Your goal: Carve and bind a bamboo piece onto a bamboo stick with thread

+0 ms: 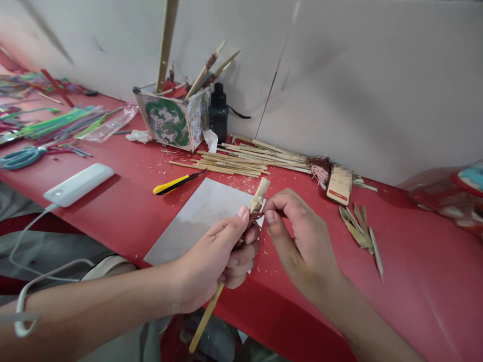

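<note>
My left hand (234, 249) is wrapped round a pale wooden stick (206, 319), which slants up through the fist. Its light, rough upper end (259, 193) sticks out above my thumb. Dark reddish-brown thread (256, 216) lies around the stick just at the thumb tip. Close on the right, my right hand (298, 229) pinches the thread between thumb and forefinger. Under both hands, a white sheet (188, 221) with small shavings lies on the red table (407, 266).
Behind are a yellow cutter (171, 185), thin sticks (230, 163), a decorated box (168, 123) of tools and a dark bottle (218, 115). A white power bank (79, 184) and scissors (22, 157) lie left; a phone (338, 185) and dry husks (358, 229) lie right.
</note>
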`<state>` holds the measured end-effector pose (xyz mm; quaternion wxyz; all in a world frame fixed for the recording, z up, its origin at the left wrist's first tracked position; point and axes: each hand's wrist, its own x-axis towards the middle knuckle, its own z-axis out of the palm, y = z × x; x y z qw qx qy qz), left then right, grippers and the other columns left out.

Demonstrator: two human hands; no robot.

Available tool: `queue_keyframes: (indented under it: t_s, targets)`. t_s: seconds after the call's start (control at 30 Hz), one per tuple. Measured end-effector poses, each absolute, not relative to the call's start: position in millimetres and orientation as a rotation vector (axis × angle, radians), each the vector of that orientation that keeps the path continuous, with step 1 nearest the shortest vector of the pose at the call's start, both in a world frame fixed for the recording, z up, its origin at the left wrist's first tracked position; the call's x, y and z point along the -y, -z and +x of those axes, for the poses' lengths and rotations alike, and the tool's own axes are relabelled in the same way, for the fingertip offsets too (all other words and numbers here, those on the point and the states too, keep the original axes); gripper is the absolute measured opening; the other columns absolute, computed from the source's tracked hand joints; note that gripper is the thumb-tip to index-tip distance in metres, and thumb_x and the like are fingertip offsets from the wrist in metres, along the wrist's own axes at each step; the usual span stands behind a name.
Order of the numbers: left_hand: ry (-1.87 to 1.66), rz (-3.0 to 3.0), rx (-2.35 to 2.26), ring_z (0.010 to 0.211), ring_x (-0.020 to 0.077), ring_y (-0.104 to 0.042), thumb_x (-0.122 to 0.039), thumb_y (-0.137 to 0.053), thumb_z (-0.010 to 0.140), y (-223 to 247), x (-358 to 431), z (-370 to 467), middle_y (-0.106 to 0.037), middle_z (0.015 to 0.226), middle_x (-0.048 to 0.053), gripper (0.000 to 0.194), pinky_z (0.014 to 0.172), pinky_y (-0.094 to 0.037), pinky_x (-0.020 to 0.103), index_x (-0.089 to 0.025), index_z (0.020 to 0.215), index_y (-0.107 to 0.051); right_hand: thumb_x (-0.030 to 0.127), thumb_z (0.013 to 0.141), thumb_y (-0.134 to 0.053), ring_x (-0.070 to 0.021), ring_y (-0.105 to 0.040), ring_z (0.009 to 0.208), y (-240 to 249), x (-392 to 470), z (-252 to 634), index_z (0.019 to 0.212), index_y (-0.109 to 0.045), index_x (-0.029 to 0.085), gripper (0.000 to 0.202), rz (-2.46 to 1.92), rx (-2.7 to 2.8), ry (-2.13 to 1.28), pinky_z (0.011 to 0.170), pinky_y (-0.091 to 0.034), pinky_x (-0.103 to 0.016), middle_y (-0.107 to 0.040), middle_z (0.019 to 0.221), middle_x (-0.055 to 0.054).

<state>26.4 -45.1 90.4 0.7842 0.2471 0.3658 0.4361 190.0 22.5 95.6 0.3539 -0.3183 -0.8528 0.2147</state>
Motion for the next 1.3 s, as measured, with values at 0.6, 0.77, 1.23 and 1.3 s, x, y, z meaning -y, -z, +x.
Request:
queue_keyframes:
  t_s: [0.6, 0.77, 1.23, 1.3]
  targets:
    - [-0.984, 0.524, -0.849, 0.047, 0.005, -0.011, -0.068, -0.046, 0.099, -91.7, 44.2, 25.8, -0.025, 0.055, -0.01, 0.05, 0.043, -0.015, 0.018, -0.022, 0.082, -0.041, 0.007, 0.093, -0.067, -0.013, -0.07, 0.079, -93.7, -15.4, 187.0, 0.103, -0.074, 0.025, 0.022, -0.642, 2.118, -0.269, 0.069, -0.056, -0.027, -0.075, 0.092, -0.002]
    - [-0.986, 0.518, -0.869, 0.048, 0.005, -0.012, -0.068, -0.047, 0.099, -90.5, 43.3, 26.0, -0.025, 0.056, -0.01, 0.049, 0.044, -0.016, 0.017, -0.021, 0.083, -0.042, 0.01, 0.094, -0.068, -0.0143, -0.071, 0.078, -91.6, -17.0, 188.1, 0.102, -0.075, 0.025, 0.018, -0.667, 2.139, -0.193, 0.069, -0.056, -0.028, -0.076, 0.091, -0.002]
    - [-0.951, 0.562, -0.892, 0.048, 0.0051, -0.013, -0.069, -0.048, 0.098, -86.8, 39.8, 24.5, -0.027, 0.055, -0.01, 0.05, 0.043, -0.015, 0.017, -0.021, 0.083, -0.042, 0.017, 0.098, -0.059, -0.0134, -0.061, 0.074, -91.7, -24.4, 188.4, 0.089, -0.061, 0.023, 0.011, -0.822, 2.17, -0.555, 0.067, -0.05, -0.027, -0.064, 0.084, 0.0]
    - [-0.941, 0.536, -0.852, 0.047, 0.005, -0.012, -0.068, -0.048, 0.098, -86.7, 39.2, 23.7, -0.026, 0.055, -0.01, 0.049, 0.043, -0.015, 0.017, -0.022, 0.083, -0.041, 0.019, 0.1, -0.057, -0.0133, -0.06, 0.075, -92.2, -26.9, 188.8, 0.089, -0.06, 0.023, 0.013, -0.821, 2.154, -0.643, 0.067, -0.05, -0.027, -0.063, 0.083, 0.0]
